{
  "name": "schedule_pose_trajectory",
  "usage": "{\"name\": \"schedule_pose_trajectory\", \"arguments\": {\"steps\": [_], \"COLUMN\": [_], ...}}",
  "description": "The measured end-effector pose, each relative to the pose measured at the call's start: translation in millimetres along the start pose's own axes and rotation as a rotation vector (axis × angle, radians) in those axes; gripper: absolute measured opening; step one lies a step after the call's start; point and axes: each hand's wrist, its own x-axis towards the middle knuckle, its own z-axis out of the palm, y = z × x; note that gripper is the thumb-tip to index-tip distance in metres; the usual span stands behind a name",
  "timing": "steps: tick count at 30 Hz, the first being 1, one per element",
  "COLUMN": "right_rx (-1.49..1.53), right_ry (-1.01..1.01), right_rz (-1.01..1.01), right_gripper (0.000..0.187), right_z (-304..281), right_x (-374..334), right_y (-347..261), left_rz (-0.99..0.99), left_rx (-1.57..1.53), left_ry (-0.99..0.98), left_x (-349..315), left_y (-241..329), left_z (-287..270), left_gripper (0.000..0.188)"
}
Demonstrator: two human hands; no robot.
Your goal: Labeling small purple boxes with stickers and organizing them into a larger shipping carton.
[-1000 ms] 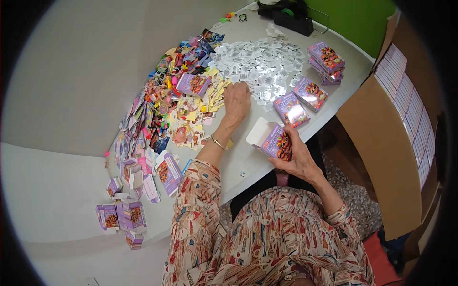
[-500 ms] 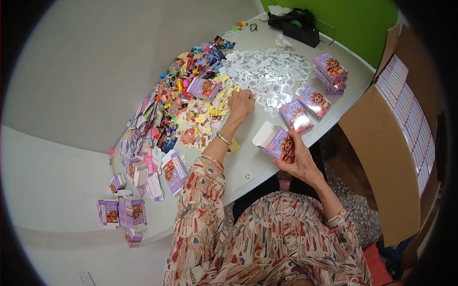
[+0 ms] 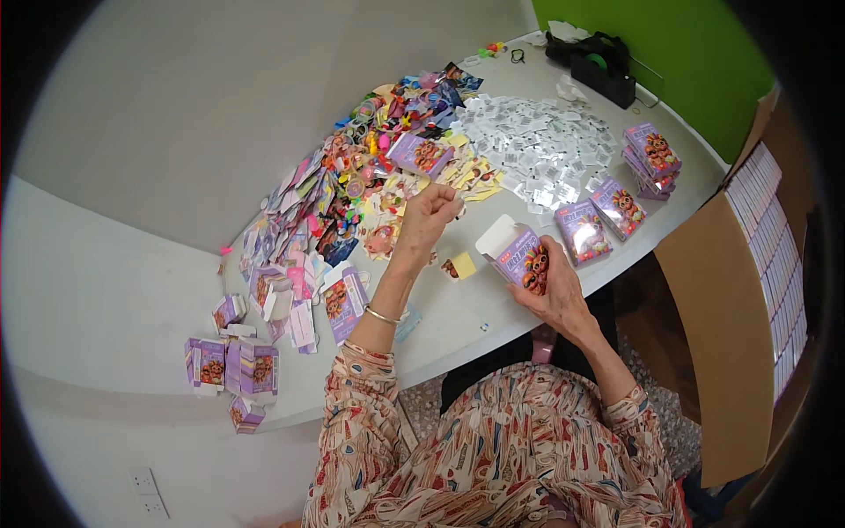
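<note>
White table, right hand grasping purple box, left hand curled, contents unclear

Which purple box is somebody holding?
The purple cardboard box with the open white flap, in the person's right hand; no hand holds any of the others.

The left forearm is slanting up and rightward, and the left hand is hanging with its back upward, its fingers bending in close to the thumb. The right forearm is leaning up and leftward, while the right hand is gripping firmly, thumb pointing left and fingers standing apart from it.
</note>
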Motion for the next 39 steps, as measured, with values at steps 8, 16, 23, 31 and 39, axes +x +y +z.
{"name": "schedule_pose_trajectory", "arguments": {"steps": [8,16,23,31,39], "right_rx": [-0.064,-0.079,-0.015,0.027,-0.156], "right_ry": [-0.057,-0.051,-0.064,-0.016,0.073], "right_rz": [-0.081,-0.143,-0.071,-0.034,-0.131], "right_gripper": [0.078,0.074,0.073,0.077,0.081], "right_z": [15,32,47,56,56], "right_x": [10,12,12,14,10], "right_y": [-7,-7,-10,-8,-4], "left_rz": [-0.034,0.544,0.624,0.453,-0.144], "left_rx": [0.066,0.916,0.851,0.530,1.323], "left_ry": [0.128,0.017,0.048,0.209,0.664], "left_x": [-11,-53,-73,-79,-89], "left_y": [-6,-5,4,17,-49], "left_z": [-12,26,23,-22,-191], "left_gripper": [0.007,0.021,0.019,0.016,0.049]}}
